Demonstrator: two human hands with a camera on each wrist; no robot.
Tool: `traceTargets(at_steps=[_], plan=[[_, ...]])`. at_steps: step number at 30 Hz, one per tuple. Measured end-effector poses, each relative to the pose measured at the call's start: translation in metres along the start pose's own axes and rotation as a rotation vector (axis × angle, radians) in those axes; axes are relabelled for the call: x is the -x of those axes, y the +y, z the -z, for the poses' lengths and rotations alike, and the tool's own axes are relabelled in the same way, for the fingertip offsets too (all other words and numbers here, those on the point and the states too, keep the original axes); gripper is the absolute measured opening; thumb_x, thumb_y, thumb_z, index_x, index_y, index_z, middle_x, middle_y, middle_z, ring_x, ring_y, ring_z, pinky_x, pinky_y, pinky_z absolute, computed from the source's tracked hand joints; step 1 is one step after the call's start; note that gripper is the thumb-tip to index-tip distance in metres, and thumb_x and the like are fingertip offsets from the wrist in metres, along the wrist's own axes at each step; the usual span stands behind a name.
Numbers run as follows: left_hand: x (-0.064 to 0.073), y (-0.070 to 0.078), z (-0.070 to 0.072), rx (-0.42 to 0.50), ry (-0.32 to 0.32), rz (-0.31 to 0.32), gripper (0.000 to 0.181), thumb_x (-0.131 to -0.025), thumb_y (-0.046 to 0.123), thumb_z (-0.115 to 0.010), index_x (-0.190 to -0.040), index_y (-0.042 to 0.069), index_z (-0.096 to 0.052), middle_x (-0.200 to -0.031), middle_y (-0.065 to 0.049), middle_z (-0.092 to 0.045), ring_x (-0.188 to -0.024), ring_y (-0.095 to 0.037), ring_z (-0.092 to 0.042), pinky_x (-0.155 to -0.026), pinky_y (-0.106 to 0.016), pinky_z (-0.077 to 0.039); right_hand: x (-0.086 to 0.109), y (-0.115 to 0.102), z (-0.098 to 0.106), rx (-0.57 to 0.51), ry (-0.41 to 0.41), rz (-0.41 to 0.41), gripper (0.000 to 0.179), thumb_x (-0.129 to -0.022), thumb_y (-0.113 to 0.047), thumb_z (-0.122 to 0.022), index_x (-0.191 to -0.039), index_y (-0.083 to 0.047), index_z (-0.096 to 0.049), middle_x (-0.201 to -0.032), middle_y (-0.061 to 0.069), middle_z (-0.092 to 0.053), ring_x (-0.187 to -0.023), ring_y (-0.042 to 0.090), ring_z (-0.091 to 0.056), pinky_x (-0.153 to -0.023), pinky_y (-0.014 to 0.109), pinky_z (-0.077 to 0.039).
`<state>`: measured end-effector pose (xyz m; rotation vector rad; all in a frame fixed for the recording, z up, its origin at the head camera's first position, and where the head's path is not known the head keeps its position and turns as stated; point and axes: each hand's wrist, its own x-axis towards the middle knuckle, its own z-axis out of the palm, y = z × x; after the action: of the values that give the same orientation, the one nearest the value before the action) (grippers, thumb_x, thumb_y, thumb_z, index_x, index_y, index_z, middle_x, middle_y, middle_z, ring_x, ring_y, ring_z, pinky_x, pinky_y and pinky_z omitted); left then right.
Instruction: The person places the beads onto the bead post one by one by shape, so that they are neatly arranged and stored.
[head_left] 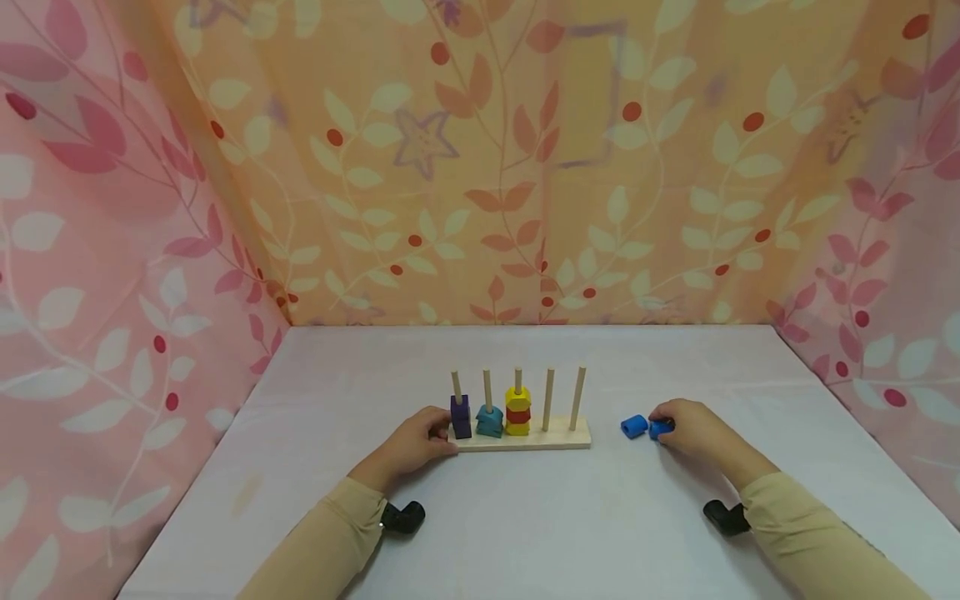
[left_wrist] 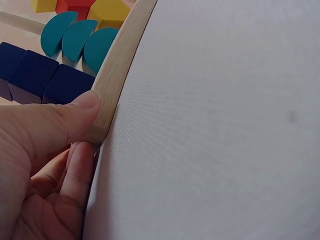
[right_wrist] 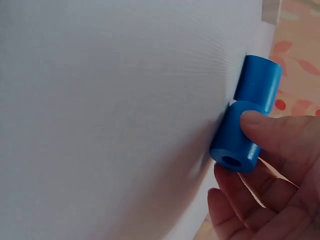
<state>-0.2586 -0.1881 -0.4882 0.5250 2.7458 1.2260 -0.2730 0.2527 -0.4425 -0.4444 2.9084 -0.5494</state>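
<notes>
My left hand point(head_left: 412, 442) grips the left end of a wooden peg board point(head_left: 525, 444), thumb on the edge and fingers at the end. Dark blue-purple square blocks point(head_left: 461, 419) are stacked on its leftmost peg. The neighbouring peg carries teal rounded pieces point(head_left: 490, 422), and the middle one has yellow and red blocks point(head_left: 518, 414). Bare wood shows on the two right pegs point(head_left: 578, 398). To the right of the board, my right hand point(head_left: 692, 427) pinches a blue cylinder point(right_wrist: 234, 132) with a hole through its end. A second blue cylinder point(right_wrist: 260, 82) lies against it.
A white cloth point(head_left: 555, 517) covers the table. Floral curtains point(head_left: 510, 167) stand behind it and along both sides. Black wrist-worn devices point(head_left: 405, 518) show at both sleeves.
</notes>
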Motion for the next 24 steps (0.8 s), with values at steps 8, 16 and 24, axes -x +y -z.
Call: traceTargets(at_steps=[8, 16, 24], plan=[[0.001, 0.0, 0.001, 0.02, -0.005, 0.017, 0.042, -0.078, 0.019, -0.072, -0.116, 0.01, -0.057, -0.09, 0.0, -0.05, -0.083, -0.015, -0.046, -0.071, -0.029, -0.039, 0.004, -0.002, 0.001, -0.011, -0.004, 0.007, 0.018, -0.073, -0.004, -0.07, -0.089, -0.006, -0.061, -0.084, 0.004, -0.057, -0.079, 0.022, -0.053, -0.074, 0.045, -0.044], [0.001, 0.0, 0.0, 0.017, -0.006, 0.024, 0.042, -0.078, 0.018, -0.073, -0.115, 0.009, -0.056, -0.089, 0.001, -0.05, -0.082, -0.015, -0.046, -0.071, -0.03, -0.039, 0.009, -0.023, 0.026, -0.186, 0.084, -0.021, 0.024, -0.08, -0.016, -0.069, -0.099, -0.007, -0.058, -0.09, 0.006, -0.059, -0.085, 0.023, -0.054, -0.075, 0.041, -0.046], [0.0, 0.001, 0.0, 0.023, -0.004, 0.024, 0.041, -0.078, 0.019, -0.073, -0.115, 0.011, -0.057, -0.089, 0.001, -0.049, -0.083, -0.015, -0.046, -0.071, -0.03, -0.039, 0.011, -0.059, 0.044, -0.437, 0.256, 0.065, 0.031, -0.086, -0.023, -0.064, -0.11, -0.006, -0.054, -0.098, 0.009, -0.06, -0.09, 0.021, -0.057, -0.076, 0.03, -0.049]])
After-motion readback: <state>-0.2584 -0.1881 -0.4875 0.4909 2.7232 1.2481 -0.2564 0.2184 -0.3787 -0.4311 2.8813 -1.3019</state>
